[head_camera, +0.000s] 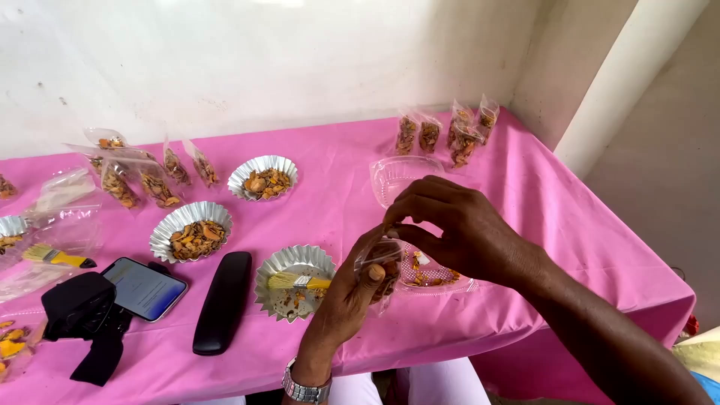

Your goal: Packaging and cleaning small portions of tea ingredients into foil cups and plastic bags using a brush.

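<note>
**Tech:** As you look down at the glossy pink tablecloth (525,217), where is the small clear plastic pouch of dried orange-brown pieces (381,270)?

**Supervisor:** It sits upright between your two hands, just above the table's front edge. Your left hand (346,296) is curled around its lower part, thumb pressed on the crinkled film. Your right hand (457,225) pinches its top edge with thumb and fingertips, remaining fingers arched.

**Tech:** What lies directly around it?

**Supervisor:** Behind the pouch rests a shallow clear plastic tray (439,279) holding a few orange crumbs. Left of your left hand stands a fluted silver foil cup (289,262), nearly emptied, with a yellow-bristled brush (296,281) lying across it.

**Tech:** And further off?

**Supervisor:** Two more fluted foil cups (191,229) hold rough dried pieces. A long matte black case (223,300) lies beside a flat smartphone (144,288). Filled clear pouches (450,135) stand near the far right corner.
</note>
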